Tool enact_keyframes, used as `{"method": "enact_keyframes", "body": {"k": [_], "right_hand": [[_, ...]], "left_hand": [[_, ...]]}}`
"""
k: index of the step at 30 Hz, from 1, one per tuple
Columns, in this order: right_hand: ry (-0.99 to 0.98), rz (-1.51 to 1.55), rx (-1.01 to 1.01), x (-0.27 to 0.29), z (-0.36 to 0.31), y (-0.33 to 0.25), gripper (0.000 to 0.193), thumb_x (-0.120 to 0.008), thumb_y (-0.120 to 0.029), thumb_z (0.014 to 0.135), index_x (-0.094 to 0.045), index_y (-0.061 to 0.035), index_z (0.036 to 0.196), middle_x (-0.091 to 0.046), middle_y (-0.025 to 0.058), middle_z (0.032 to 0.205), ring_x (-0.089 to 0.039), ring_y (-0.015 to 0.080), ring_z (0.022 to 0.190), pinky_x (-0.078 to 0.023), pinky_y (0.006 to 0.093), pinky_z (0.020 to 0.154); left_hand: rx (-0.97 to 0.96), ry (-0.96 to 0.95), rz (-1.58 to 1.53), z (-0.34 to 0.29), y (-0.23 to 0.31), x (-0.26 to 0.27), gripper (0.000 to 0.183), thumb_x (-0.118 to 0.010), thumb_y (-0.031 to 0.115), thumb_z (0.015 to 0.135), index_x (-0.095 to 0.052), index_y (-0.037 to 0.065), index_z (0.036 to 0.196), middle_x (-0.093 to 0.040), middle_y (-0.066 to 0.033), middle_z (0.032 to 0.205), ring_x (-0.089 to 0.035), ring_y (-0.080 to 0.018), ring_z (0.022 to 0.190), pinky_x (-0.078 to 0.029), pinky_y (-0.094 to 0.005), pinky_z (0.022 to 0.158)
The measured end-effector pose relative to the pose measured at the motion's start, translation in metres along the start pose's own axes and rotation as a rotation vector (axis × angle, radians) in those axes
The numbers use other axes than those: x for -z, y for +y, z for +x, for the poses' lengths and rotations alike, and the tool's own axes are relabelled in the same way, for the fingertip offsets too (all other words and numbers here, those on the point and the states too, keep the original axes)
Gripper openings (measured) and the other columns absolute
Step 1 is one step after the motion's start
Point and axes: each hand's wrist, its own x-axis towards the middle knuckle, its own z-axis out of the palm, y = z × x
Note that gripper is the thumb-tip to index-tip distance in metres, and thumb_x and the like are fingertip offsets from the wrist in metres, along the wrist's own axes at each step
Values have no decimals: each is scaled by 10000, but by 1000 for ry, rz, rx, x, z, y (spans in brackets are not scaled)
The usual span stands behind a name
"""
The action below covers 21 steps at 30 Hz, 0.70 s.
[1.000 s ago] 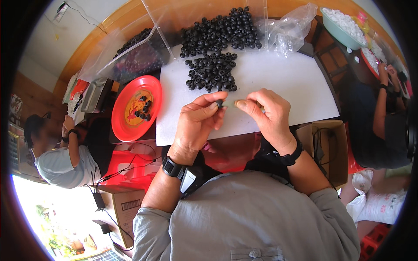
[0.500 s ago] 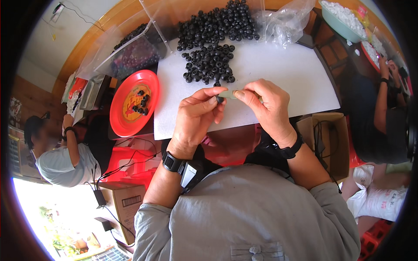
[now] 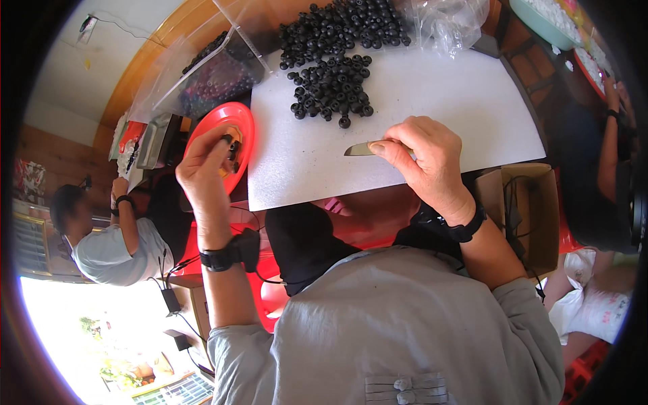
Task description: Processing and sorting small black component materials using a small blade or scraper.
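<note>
My right hand (image 3: 429, 156) is closed on a small knife (image 3: 359, 150); its short blade points left above the white board (image 3: 466, 115). My left hand (image 3: 204, 165) is over the red plate (image 3: 247, 128), thumb and fingers drawn together at its yellow-orange middle. Dark pieces show right by those fingertips, and whether one is between them I cannot make out. Several black round beads with holes lie in that plate, partly hidden by the hand. A loose cluster of the same black beads (image 3: 331, 88) sits on the board beyond the knife.
A bigger pile of black beads (image 3: 344, 30) lies at the back, beside a clear plastic box (image 3: 219, 77) and a clear bag (image 3: 449, 23). A cardboard box (image 3: 489, 202) stands right of my knees. People work at left (image 3: 121, 236) and right (image 3: 580, 162).
My left hand has left the knife, where it held a black bead, and moved left over the red plate. My right hand keeps the knife, its blade now in plain sight.
</note>
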Motion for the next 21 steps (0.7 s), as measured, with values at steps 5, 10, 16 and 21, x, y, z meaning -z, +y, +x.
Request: {"method": "enact_keyframes", "body": {"k": [5,10,16,21], "right_hand": [[-4,18,25,-2,3,-4,246,-881,-167,798,-650,-89,762,-640,31,688,-605,243,608,-452,377,545],[59,86,-29,2,-2,-3,212,-873,-130,807,-667,-90,783,-614,26,663,-576,229,591,-434,366,551],[104,80,20,1,-2,-5,212,-885,-125,795,-676,-91,800,-611,25,658,-574,228,591,-430,364,555],[106,71,29,3,-2,-5,224,-892,-135,783,-673,-92,806,-614,24,664,-579,235,594,-432,367,558]], "left_hand": [[-367,-16,628,18,-38,29,228,-700,-42,874,-801,45,1059,-730,-62,1032,-638,-199,908,-520,-325,812],[-514,-261,502,-8,-8,-64,222,-790,-25,809,-786,56,1017,-697,-84,1010,-632,-255,1024,-521,-361,813],[-663,-337,582,-9,-10,-128,163,-815,72,804,-758,52,955,-660,-100,937,-612,-304,928,-534,-416,749],[-631,-405,568,-4,-11,-125,137,-760,18,829,-743,33,964,-672,-99,957,-616,-299,919,-516,-405,772]]}}
